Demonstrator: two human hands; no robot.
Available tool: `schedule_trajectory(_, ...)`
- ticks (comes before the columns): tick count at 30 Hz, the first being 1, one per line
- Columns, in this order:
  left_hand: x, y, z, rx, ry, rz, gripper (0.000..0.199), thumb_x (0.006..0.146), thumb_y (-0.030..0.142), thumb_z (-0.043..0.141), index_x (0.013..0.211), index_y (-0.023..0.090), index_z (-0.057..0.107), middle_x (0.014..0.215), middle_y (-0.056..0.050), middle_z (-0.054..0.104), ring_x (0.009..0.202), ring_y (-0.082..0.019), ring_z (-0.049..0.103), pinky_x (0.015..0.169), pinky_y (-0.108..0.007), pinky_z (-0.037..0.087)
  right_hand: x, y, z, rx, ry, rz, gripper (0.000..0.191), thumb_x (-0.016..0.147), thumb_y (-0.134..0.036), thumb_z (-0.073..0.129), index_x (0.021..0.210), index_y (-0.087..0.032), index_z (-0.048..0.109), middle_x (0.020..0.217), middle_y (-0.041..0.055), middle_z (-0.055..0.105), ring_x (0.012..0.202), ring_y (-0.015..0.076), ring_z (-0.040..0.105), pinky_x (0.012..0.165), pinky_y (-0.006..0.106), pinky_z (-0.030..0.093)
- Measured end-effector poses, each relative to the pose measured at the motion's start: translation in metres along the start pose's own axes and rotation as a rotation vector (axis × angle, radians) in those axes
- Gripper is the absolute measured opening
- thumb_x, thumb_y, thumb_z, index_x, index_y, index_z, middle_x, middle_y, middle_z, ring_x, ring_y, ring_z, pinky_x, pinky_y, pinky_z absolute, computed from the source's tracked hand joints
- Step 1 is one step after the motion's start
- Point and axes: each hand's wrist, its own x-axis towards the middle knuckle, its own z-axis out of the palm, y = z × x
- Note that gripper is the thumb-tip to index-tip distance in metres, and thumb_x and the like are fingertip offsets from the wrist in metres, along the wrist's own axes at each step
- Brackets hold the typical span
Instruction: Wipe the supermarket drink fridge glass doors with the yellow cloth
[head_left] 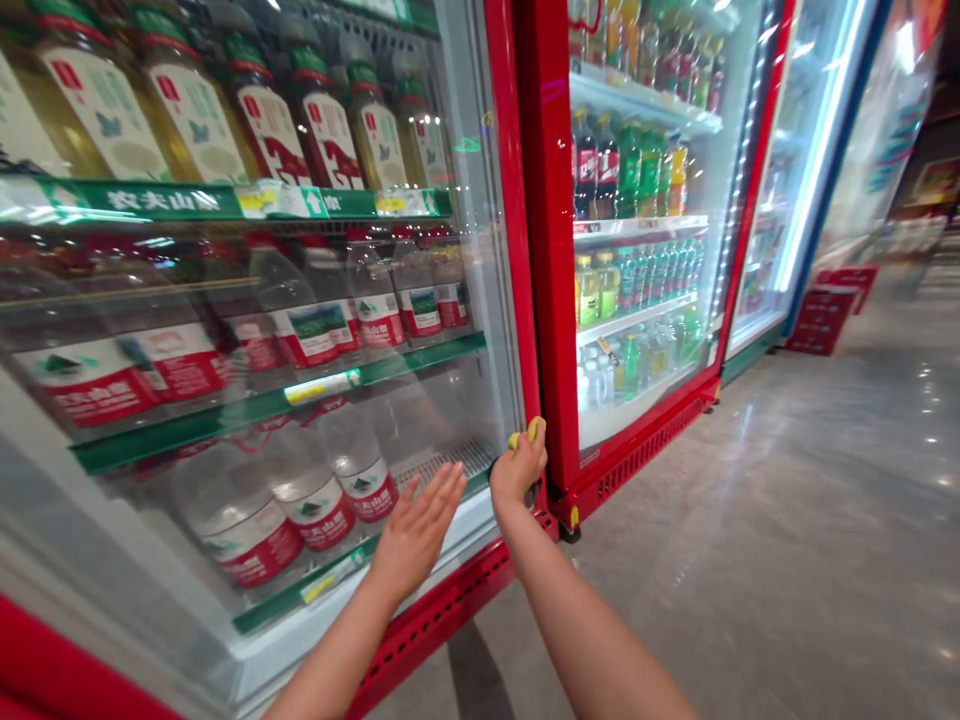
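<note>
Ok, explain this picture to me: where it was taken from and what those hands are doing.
This is one picture from a camera worn on a person's head, looking forward and down, so the two bare arms are that person's own. The open left hand is spread at the glass door of a red-framed drinks cooler; whether it touches cannot be told. The right hand closes on a small yellow object at the door's edge. Behind the glass stand large clear water bottles with red labels. Further right, a neighbouring cooler holds colourful soft-drink bottles, beside a polished grey floor.
</note>
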Motion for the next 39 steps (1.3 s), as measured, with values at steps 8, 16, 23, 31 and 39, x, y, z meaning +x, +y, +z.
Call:
schedule_trajectory(8,0.011,-0.002,-0.008,-0.016,0.019,0.015,0.074,0.088,0.011,0.048,0.159,0.020,0.031,0.157,-0.008,0.046,0.154,-0.019,0.029,0.131,-0.046,0.004,0.052,-0.006,-0.016,0.060,-0.001,0.088,0.064,0.086,-0.017,0.048,0.150,-0.013,0.040,0.146,0.0235,0.054,0.136,0.0295,0.053,0.110,0.050,0.044)
schedule_trajectory(16,0.002,-0.003,-0.007,-0.045,0.008,0.000,0.069,0.088,0.012,0.050,0.155,0.021,0.040,0.158,-0.006,0.046,0.155,-0.019,0.025,0.131,-0.044,0.006,0.044,0.016,-0.016,-0.064,-0.033,-0.128,0.064,0.092,-0.018,0.042,0.156,-0.019,0.038,0.146,0.0182,0.051,0.138,0.0271,0.049,0.112,0.045,0.042)
schedule_trajectory(23,0.001,-0.005,-0.013,-0.039,0.027,-0.042,0.069,0.087,0.013,0.051,0.155,0.021,0.041,0.157,-0.007,0.047,0.156,-0.018,0.021,0.131,-0.044,0.006,0.075,-0.003,0.013,-0.049,-0.036,-0.071,0.072,0.089,-0.013,0.039,0.160,-0.011,0.025,0.147,0.0223,0.048,0.139,0.0305,0.047,0.113,0.046,0.041)
schedule_trajectory(31,0.004,-0.012,-0.017,-0.022,0.007,-0.047,0.060,0.087,0.013,0.049,0.147,0.019,0.052,0.157,-0.007,0.047,0.157,-0.019,0.017,0.131,-0.044,0.004,0.064,-0.014,-0.015,0.001,-0.246,-0.120,0.082,0.082,-0.007,0.039,0.161,-0.023,0.027,0.164,0.0130,0.032,0.152,0.0275,0.029,0.121,0.054,0.031)
schedule_trajectory(39,0.004,-0.018,-0.026,0.013,-0.017,-0.056,0.059,0.087,0.014,0.052,0.145,0.018,0.054,0.158,-0.006,0.046,0.158,-0.019,0.011,0.131,-0.044,0.003,0.086,-0.053,-0.006,0.016,-0.395,-0.289,0.094,0.078,-0.005,0.043,0.164,-0.030,0.015,0.172,0.0038,0.012,0.159,0.0264,0.010,0.126,0.056,0.023)
